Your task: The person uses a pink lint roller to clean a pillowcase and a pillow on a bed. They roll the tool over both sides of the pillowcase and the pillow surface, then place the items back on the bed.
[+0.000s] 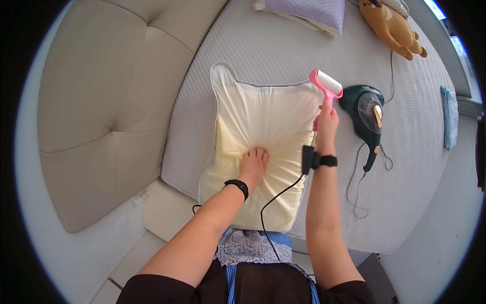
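A cream pillow with grey piping lies on the mattress in front of me. My left hand presses into its middle, the fingers bunching the fabric into folds that spread outward; whether they pinch the cloth is hard to see. Beyond the pillow's right edge, my right hand is closed around the pink handle of a lint roller, its white roll pointing away from me. A dark green handheld mattress vacuum lies just right of the roller, its cord trailing on the bed.
The quilted mattress meets a padded beige headboard at left. A lilac pillow and a brown plush toy lie at the far side. Folded blue cloth sits at the right edge. A black cable runs from my right wrist.
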Motion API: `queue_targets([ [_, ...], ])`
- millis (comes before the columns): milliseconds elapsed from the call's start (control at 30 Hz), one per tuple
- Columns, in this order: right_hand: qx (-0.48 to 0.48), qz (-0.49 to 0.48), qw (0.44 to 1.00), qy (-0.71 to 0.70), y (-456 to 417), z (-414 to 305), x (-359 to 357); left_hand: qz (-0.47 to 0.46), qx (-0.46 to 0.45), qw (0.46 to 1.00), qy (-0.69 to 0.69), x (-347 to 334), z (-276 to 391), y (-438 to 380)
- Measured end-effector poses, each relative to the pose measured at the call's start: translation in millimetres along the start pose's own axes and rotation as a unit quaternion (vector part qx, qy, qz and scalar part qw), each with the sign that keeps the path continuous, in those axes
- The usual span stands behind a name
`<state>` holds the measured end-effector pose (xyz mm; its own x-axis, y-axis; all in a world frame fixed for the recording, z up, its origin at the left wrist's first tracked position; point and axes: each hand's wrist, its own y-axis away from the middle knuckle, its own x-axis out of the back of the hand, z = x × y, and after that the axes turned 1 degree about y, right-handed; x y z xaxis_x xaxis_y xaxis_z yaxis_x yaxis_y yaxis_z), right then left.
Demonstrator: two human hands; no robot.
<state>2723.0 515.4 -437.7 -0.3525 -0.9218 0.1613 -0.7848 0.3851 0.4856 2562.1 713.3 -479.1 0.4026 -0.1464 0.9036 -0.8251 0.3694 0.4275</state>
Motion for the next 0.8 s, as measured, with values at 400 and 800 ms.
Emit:
queue_targets([
  [400,0.173,-0.060,0.931,0.316,136.6,44.7,16.6,-0.041,0.029,0.999,0.019,0.2,1.8,-8.5],
  [800,0.137,-0.109,0.876,0.449,133.8,22.0,34.0,-0.054,0.037,0.998,-0.003,7.8,5.1,-6.6],
])
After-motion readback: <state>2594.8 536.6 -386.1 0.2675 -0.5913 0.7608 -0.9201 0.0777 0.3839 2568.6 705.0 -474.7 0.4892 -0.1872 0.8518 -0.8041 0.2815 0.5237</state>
